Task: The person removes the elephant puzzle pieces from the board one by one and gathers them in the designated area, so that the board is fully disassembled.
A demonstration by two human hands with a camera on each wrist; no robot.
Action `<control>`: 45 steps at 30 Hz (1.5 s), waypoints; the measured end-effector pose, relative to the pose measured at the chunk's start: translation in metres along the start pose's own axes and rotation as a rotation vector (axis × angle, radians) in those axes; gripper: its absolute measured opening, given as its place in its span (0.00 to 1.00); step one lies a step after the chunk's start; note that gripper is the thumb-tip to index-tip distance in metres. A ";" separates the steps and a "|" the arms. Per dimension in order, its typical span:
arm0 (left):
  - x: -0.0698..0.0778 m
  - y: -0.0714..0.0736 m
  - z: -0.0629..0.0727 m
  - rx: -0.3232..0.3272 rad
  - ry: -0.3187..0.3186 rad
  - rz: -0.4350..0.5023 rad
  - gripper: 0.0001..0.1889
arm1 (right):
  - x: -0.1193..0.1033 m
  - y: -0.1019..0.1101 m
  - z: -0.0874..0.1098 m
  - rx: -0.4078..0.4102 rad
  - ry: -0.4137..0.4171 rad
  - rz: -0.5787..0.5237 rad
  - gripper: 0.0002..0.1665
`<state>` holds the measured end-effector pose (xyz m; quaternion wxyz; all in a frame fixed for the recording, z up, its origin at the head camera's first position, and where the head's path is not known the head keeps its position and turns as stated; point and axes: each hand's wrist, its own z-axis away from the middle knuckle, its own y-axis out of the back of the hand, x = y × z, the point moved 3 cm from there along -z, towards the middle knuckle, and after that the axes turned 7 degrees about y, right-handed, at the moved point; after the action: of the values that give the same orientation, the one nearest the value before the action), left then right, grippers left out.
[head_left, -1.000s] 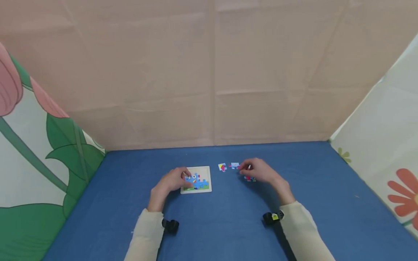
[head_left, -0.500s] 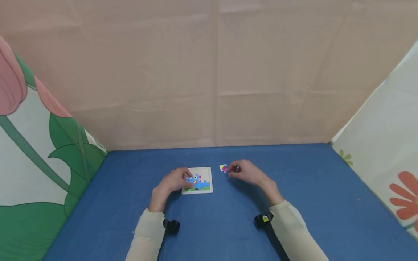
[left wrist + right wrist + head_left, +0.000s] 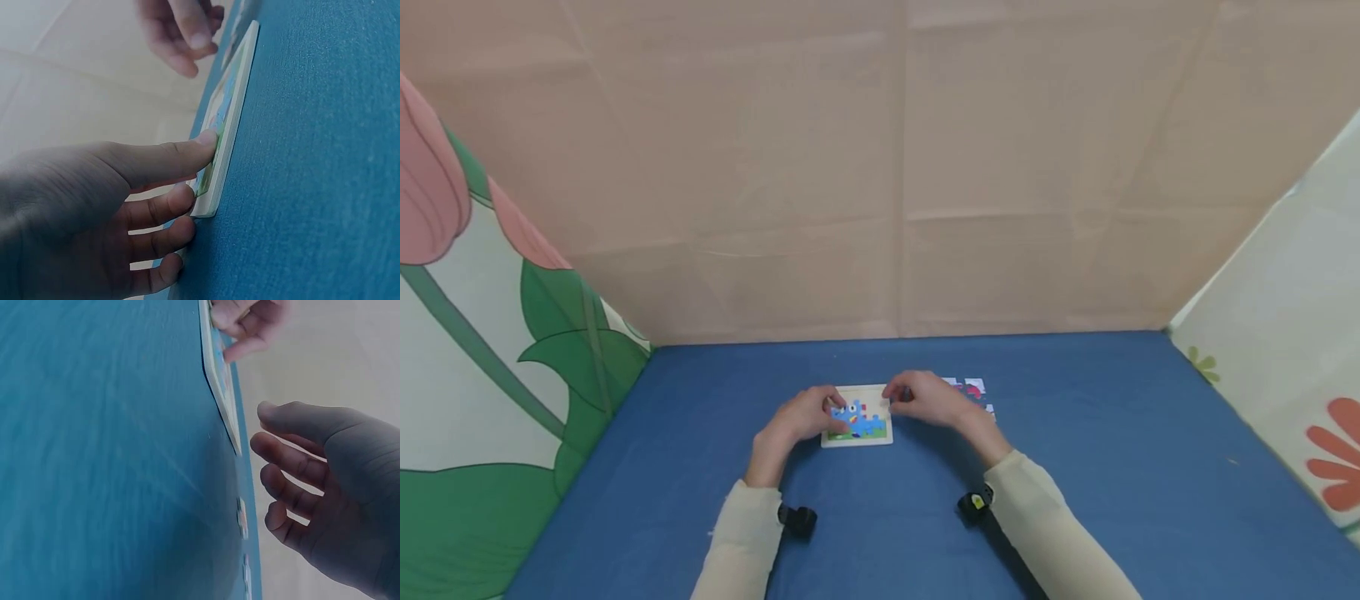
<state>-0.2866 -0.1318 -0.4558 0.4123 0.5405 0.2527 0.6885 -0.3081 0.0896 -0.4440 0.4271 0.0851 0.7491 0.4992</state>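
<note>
A square jigsaw puzzle tray with a pale frame lies flat on the blue table. Its blue character and green ground are partly filled in, and bare tray shows at the top right. At the tray's left side, my left hand holds it, thumb resting on the picture and fingers curled near the frame. My right hand hovers by the tray's right edge, fingers loosely bent. In the right wrist view a gap shows between thumb and forefinger, and no piece is visible there. Loose puzzle pieces lie beyond the right hand, partly hidden by it.
The blue tablecloth spreads around the tray. A beige backdrop rises behind the table. Printed panels with flowers and leaves stand at both sides.
My right hand has moved left from the loose pieces to the tray's right edge, uncovering pieces on the right. The left hand stays on the tray.
</note>
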 end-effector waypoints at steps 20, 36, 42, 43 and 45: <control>-0.002 -0.001 -0.003 -0.014 -0.018 0.016 0.19 | -0.012 -0.020 -0.028 -0.079 0.017 -0.031 0.17; -0.002 -0.003 -0.005 -0.015 -0.028 0.023 0.18 | -0.013 -0.025 -0.035 -0.161 -0.063 -0.027 0.22; -0.002 -0.003 -0.004 -0.018 -0.019 0.024 0.18 | -0.013 -0.026 -0.037 -0.186 -0.085 -0.048 0.21; -0.002 -0.003 -0.004 -0.019 -0.019 0.025 0.18 | -0.013 -0.026 -0.038 -0.191 -0.095 -0.051 0.20; -0.001 -0.003 -0.004 -0.020 -0.019 0.028 0.18 | -0.011 -0.027 -0.038 -0.201 -0.109 -0.058 0.20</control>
<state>-0.2895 -0.1306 -0.4603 0.4105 0.5464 0.2343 0.6914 -0.3206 0.0443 -0.4547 0.4877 0.0473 0.6731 0.5540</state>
